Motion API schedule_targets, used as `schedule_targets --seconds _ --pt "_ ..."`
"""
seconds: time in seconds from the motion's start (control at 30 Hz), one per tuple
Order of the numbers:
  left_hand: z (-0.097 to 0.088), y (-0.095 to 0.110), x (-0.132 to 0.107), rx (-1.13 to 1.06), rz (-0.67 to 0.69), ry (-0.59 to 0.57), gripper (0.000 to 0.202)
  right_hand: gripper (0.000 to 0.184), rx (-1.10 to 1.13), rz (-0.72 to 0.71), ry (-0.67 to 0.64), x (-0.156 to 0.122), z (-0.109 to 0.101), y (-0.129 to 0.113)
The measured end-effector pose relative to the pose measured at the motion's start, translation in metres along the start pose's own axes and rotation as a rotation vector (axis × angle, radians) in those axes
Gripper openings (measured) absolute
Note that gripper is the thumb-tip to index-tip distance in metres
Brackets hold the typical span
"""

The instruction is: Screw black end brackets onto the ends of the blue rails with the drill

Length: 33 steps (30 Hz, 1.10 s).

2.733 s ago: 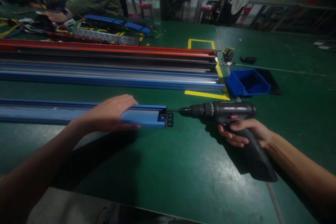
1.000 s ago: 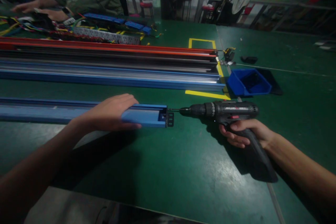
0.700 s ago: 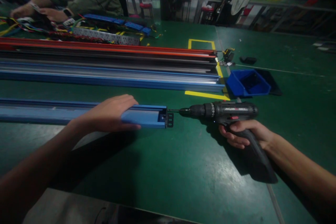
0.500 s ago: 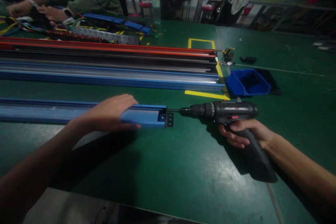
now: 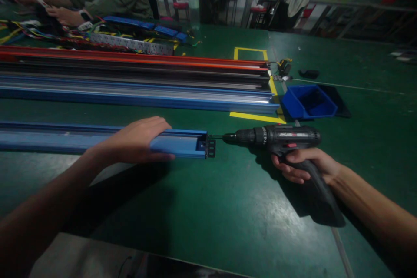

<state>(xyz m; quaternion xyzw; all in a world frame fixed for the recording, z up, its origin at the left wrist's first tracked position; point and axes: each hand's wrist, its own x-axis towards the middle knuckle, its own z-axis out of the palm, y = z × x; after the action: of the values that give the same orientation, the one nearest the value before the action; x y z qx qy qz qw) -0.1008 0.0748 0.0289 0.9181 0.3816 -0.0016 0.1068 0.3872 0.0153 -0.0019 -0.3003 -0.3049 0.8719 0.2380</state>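
Note:
My left hand (image 5: 140, 141) is wrapped over a long blue metal channel (image 5: 180, 144) near its right end, fingers on the far side and thumb on the near side. A black end plate (image 5: 210, 148) with small rectangular holes sits at that end. My right hand (image 5: 302, 166) grips a black cordless drill (image 5: 286, 135) by its handle, and the drill lies level, pointing left. Its long thin bit (image 5: 216, 136) reaches the upper corner of the end plate. Whether a screw is at the tip is too small to tell.
Behind lie red (image 5: 195, 61), black and blue channels (image 5: 195, 100) in parallel. A blue bin (image 5: 308, 102) stands right of them, near yellow tape (image 5: 257, 117). A co-worker's hands (image 5: 67, 15) are among wires at the far left. A clear bottle (image 5: 193, 0) stands at the back.
My hands, the drill and the blue channel stay practically in place. At the far left, the co-worker's hand has lifted a little, with a dark item at the hands.

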Motion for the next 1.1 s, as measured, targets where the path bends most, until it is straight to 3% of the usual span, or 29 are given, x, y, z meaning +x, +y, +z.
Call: schedule_targets --seconds 1.1 --pt "-0.0004 -0.0006 0.0001 -0.004 0.017 -0.017 0.061 0.021 -0.020 -0.021 -0.008 0.0015 -0.0006 0.0006"
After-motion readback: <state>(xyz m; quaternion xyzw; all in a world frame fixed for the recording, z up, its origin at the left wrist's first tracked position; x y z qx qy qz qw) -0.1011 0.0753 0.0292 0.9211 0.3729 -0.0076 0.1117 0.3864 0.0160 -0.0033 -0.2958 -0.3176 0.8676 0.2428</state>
